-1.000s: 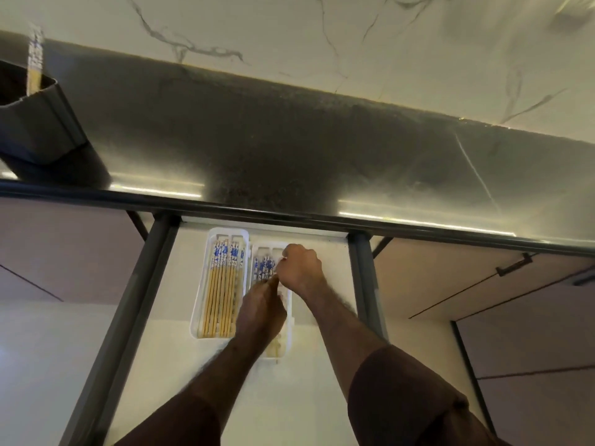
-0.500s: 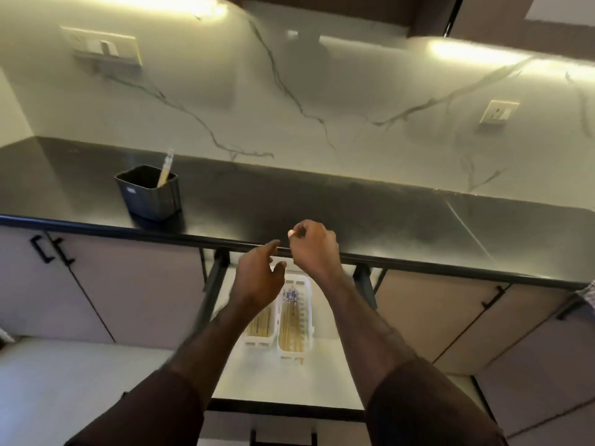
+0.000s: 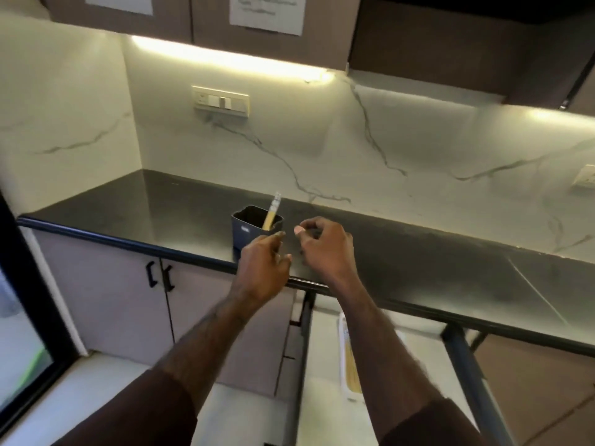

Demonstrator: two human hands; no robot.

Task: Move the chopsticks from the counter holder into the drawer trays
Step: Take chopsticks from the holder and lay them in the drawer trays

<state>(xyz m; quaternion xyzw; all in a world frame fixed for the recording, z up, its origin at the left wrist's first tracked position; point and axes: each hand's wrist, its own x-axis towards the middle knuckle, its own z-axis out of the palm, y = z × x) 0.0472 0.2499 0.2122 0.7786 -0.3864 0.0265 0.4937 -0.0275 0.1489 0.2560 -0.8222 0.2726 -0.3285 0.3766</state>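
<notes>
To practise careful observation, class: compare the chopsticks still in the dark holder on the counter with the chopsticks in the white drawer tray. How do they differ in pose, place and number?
The holder chopsticks stand nearly upright, leaning right in the dark holder; the tray chopsticks lie flat in the white tray. The first are on the counter, the second below in the open drawer. The holder shows very few; the tray holds a row. Both look yellowish.

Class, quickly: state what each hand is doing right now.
Left hand: open, empty, fingers loosely curled.
Right hand: open, empty, fingers curled, near the holder.
</notes>
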